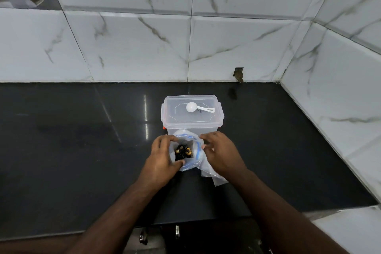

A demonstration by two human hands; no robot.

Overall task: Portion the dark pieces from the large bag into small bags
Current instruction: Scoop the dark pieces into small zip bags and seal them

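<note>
Two hands sit at frame centre: the left hand (162,158) pinches the large bag (188,151) of dark pieces (182,151) open, the right hand (218,151) hovers spread, likely next reaching for the small bags (214,175).

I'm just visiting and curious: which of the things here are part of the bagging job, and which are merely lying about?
Part of the job:
- open bag with dark pieces, gripped by the left hand
- right hand at its rim
- empty clear bags flat under the right hand
- probably the white scoop

Lying about:
- lidded plastic box the scoop rests on
- black countertop
</note>
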